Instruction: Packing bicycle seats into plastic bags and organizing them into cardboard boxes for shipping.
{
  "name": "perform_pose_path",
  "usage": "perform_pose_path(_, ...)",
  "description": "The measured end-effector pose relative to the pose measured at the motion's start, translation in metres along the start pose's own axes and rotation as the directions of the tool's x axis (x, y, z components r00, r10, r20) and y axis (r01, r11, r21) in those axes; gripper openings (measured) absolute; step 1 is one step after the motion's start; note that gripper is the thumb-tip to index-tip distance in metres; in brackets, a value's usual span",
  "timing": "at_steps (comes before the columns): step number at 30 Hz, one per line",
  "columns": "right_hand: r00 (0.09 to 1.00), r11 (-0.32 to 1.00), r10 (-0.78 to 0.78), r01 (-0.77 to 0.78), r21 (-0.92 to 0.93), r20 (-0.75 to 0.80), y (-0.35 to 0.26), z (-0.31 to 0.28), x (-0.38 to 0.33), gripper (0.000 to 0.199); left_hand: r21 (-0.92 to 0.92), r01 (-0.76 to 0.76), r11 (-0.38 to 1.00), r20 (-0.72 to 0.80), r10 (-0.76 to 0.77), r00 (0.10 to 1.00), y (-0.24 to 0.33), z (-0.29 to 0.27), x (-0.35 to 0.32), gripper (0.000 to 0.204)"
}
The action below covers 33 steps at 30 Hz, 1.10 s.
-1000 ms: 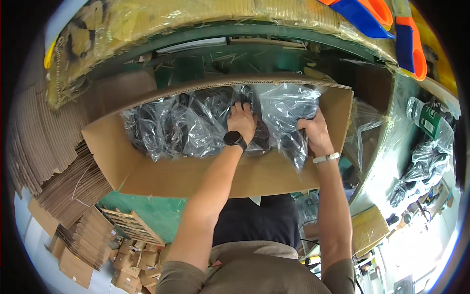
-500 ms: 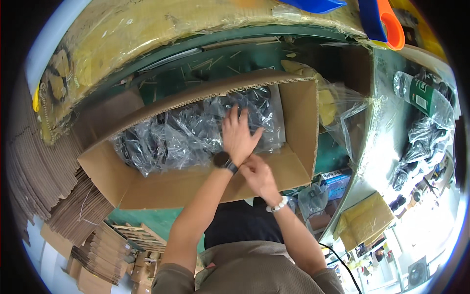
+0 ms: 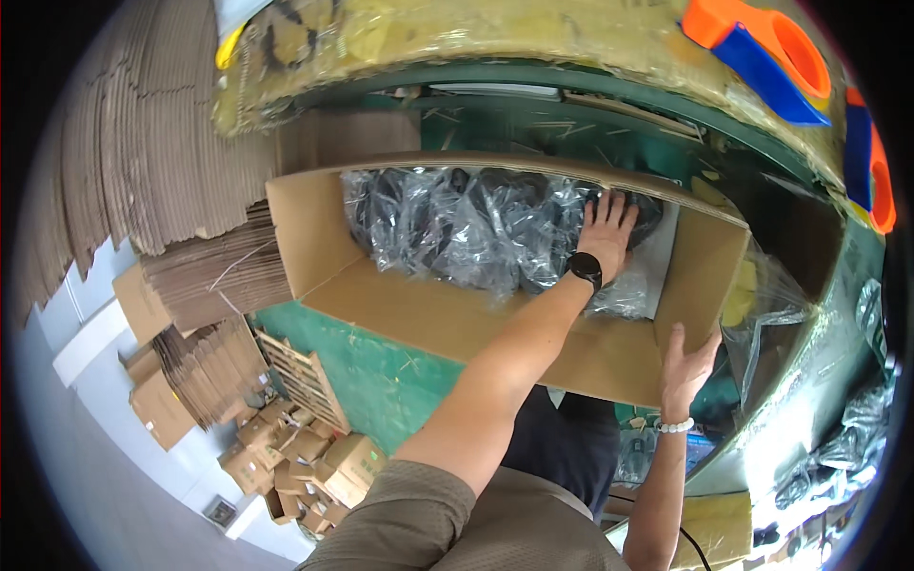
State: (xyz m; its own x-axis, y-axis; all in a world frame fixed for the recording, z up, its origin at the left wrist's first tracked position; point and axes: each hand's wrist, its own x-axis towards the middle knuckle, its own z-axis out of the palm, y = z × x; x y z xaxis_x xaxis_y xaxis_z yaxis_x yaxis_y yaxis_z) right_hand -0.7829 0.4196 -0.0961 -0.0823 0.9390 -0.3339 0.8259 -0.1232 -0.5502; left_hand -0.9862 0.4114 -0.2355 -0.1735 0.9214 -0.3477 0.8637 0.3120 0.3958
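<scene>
Best done by pressing the clear plastic bags of black items (image 3: pixel 476 228) flat and evenly inside the open cardboard box (image 3: pixel 447 324) while bracing the box wall against sliding. Left hand (image 3: pixel 606 228) laid palm-down, fingers spread, on the bags at the box's right end; arm stretched straight over the near flap, black wristwatch (image 3: pixel 584 267) on the wrist. Right hand (image 3: pixel 687 366) open, grasping nothing, fingers against the box's right outer corner, bead bracelet (image 3: pixel 674 426) just below. Stacked flat cardboard (image 3: pixel 162 200) left of the box.
</scene>
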Motion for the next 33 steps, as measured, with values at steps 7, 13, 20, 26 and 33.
perform_pose_path(7, 0.995, 0.993, 0.026, -0.036, -0.109, -0.094, 0.025, -0.006, 0.008, 0.038, -0.371, -0.072, 0.926, -0.288, -0.041, 0.957, -0.004, -0.061, -0.067, 0.049)
perform_pose_path(13, 0.987, 0.981, -0.031, -0.001, -0.194, -0.159, 0.016, 0.003, 0.005, 0.039, -0.28, 0.364, 0.888, -0.433, -0.455, 0.778, -0.136, -0.103, -0.131, 0.041)
perform_pose_path(20, 0.976, 0.972, -0.034, -0.018, -0.234, -0.216, 0.003, 0.012, 0.003, 0.049, -0.27, 0.584, 0.765, -0.117, -0.629, 0.769, -0.232, -0.042, -0.166, 0.081)
perform_pose_path(26, 0.814, 0.844, -0.514, 0.421, -0.332, -0.272, -0.063, 0.028, -0.01, 0.053, -0.214, 0.622, 0.753, -0.087, -0.649, 0.756, -0.236, -0.04, -0.158, 0.095)
perform_pose_path(33, 0.975, 0.972, -0.136, 0.165, -0.166, 0.175, -0.033, 0.148, 0.012, 0.059, -0.246, 0.653, 0.716, 0.08, -0.656, 0.75, -0.24, -0.05, -0.146, 0.099)
